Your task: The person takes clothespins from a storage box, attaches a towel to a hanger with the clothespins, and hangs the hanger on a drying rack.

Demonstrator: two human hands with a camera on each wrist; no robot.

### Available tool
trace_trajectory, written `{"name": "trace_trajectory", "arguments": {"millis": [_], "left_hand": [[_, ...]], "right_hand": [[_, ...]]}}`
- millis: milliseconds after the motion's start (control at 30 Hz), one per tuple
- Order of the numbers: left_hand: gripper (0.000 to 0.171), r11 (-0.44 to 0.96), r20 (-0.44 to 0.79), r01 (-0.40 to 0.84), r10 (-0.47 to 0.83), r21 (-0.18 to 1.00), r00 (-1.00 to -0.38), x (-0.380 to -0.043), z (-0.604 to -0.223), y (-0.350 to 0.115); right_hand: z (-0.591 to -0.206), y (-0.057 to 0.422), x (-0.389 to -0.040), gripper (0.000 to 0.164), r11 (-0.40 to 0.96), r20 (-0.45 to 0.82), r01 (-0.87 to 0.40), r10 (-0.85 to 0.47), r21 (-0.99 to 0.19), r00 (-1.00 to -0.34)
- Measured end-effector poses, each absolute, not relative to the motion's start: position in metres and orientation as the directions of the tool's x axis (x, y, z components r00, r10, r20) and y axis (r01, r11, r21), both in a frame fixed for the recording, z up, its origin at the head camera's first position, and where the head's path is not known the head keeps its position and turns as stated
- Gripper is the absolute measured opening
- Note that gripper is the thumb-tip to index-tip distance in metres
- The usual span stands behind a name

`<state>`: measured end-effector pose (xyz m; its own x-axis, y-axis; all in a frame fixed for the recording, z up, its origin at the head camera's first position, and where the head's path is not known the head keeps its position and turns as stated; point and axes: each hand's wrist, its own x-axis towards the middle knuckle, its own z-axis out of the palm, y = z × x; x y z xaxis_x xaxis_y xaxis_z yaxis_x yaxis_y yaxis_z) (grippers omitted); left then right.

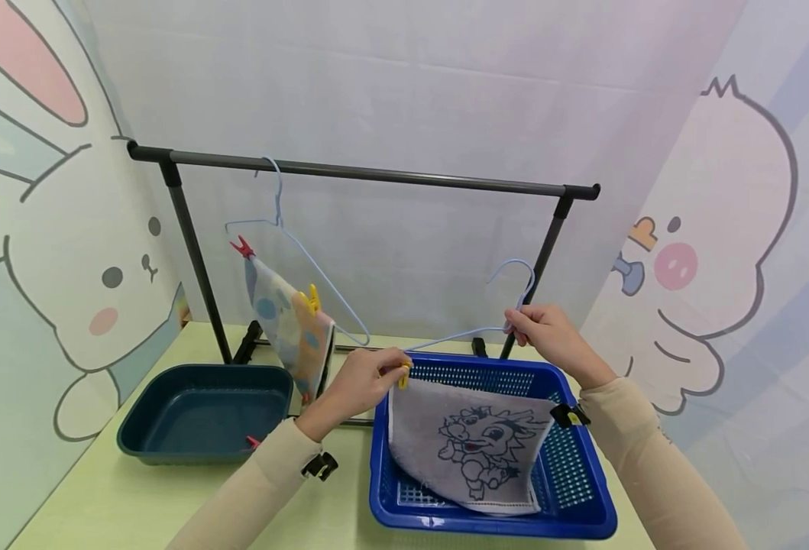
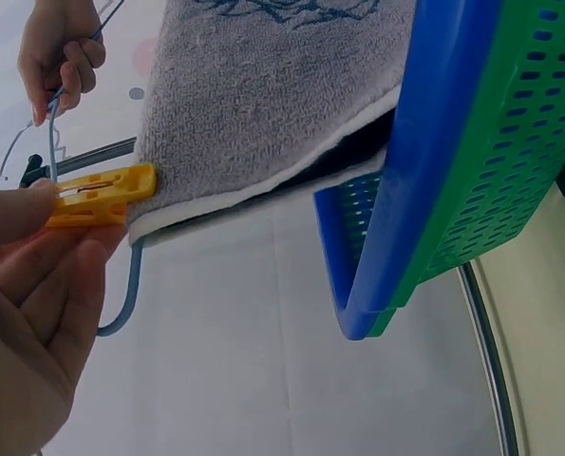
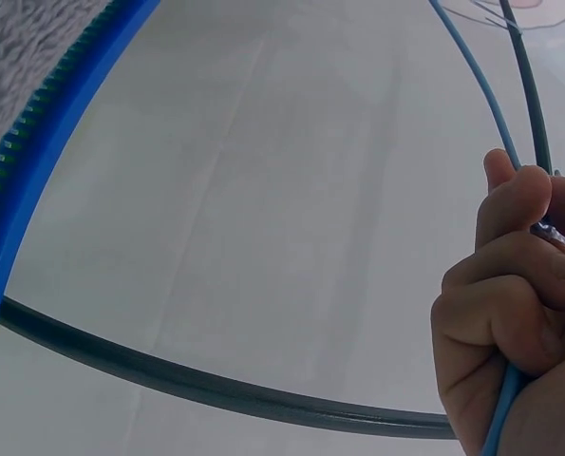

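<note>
My left hand pinches a yellow clothespin between thumb and fingers. In the left wrist view the clothespin's jaws are on the corner of a grey towel with a dragon drawing. That corner is at one end of a light blue hanger. Higher and to the right, my right hand grips this hanger just below its hook, fingers curled round the wire. The towel hangs down from the clothespin into a blue basket; its other upper corner hangs without a visible clip.
Behind stands a dark clothes rack. On its left hangs another blue hanger with a patterned towel, clipped by a red clothespin and a yellow one. A dark green basin at left holds a red clothespin.
</note>
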<state>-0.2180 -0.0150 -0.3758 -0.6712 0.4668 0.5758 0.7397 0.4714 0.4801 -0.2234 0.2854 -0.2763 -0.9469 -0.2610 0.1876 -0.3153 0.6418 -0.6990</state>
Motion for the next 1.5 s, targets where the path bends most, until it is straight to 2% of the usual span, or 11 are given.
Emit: {"name": "trace_trajectory", "arguments": {"millis": [333,567,1067,1500], "left_hand": [[0.005,0.446,0.593,0.770,0.494,0.456,-0.636,-0.215,-0.373,-0.013],[0.005,0.448,0.575,0.753,0.486,0.482,-0.658,-0.215,-0.375,-0.010],[0.006,0.424,0.580,0.763,0.496,0.489,-0.647,-0.215,-0.373,-0.003],[0.008,0.458,0.558,0.753,0.505,0.472,-0.658,-0.215,-0.375,-0.002]], "right_hand": [[-0.273,0.286,-0.224,0.047,0.623,0.214,-0.336,-0.264,-0.707,-0.941],[-0.272,0.287,-0.224,0.045,0.621,0.228,-0.349,-0.268,-0.702,-0.936],[-0.274,0.288,-0.226,0.045,0.618,0.239,-0.348,-0.255,-0.705,-0.937],[-0.273,0.283,-0.226,0.048,0.635,0.234,-0.368,-0.287,-0.679,-0.929]]}}
